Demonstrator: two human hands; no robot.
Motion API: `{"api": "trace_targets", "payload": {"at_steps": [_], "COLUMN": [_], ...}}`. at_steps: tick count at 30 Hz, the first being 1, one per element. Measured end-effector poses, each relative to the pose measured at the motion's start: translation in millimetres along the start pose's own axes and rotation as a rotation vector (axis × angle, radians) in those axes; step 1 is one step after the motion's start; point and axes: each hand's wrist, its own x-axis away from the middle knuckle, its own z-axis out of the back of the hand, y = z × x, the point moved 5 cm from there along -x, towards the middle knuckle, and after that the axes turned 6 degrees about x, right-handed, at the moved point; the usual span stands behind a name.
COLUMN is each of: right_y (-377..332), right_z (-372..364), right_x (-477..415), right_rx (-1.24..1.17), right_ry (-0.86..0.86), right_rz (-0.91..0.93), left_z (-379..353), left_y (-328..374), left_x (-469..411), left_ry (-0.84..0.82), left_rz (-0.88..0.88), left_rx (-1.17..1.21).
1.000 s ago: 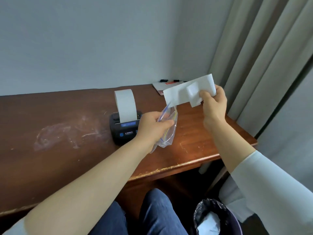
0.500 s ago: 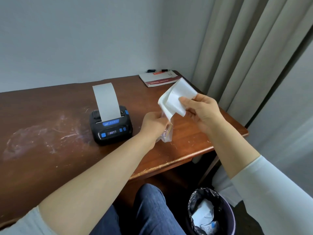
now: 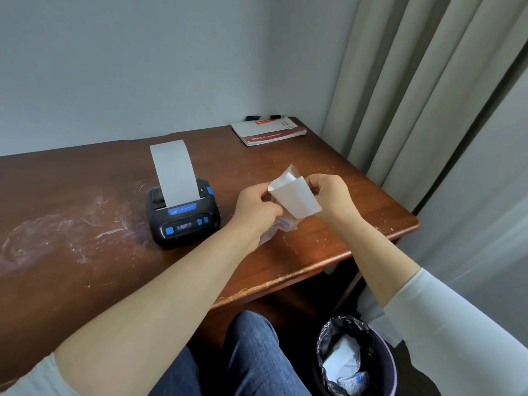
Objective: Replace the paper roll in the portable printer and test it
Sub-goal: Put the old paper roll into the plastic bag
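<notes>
The black portable printer [image 3: 183, 217] with blue buttons sits on the brown wooden desk [image 3: 85, 224], left of my hands. A strip of white paper [image 3: 173, 174] stands up out of its slot. Right of the printer, above the desk, my right hand [image 3: 328, 197] grips a folded white paper piece [image 3: 297, 200]. My left hand [image 3: 255, 207] is closed on a clear plastic bag [image 3: 281, 224], which hangs under the paper. Both hands meet at the paper.
A white and dark red booklet [image 3: 268, 131] lies at the desk's far right corner, with pens [image 3: 264, 117] behind it. Grey curtains [image 3: 428, 95] hang on the right. A bin [image 3: 355, 358] with a black liner and crumpled paper stands on the floor by my knee [image 3: 254, 352].
My right hand brought the white paper down and left to meet my left hand, folding it smaller. The view tilted down and shifted right, so the printer appears further left.
</notes>
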Motion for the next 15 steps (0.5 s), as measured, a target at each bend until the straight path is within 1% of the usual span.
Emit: {"api": "trace_targets", "payload": {"at_steps": [3, 6, 8, 10, 12, 13, 15], "right_y": [4, 10, 12, 13, 15, 17, 19], "right_z": [2, 4, 5, 8, 13, 16, 26], "right_x": [2, 2, 1, 4, 8, 10, 17], "right_rx": [0.096, 0.271, 0.403, 0.486, 0.479, 0.426, 0.199], "right_ry": [0.014, 0.083, 0.084, 0.063, 0.06, 0.069, 0.084], "right_rz": [0.089, 0.112, 0.056, -0.017, -0.043, -0.032, 0.001], "left_z": [7, -1, -11, -20, -29, -32, -36], "left_y": [4, 8, 8, 7, 5, 5, 5], "left_x": [-1, 0, 2, 4, 4, 3, 1], "left_ry": [0.044, 0.049, 0.012, -0.029, -0.055, -0.061, -0.041], "left_rz": [-0.076, -0.101, -0.101, -0.105, -0.112, -0.128, -0.164], "left_rx": [0.05, 0.077, 0.056, 0.066, 0.075, 0.056, 0.022]}}
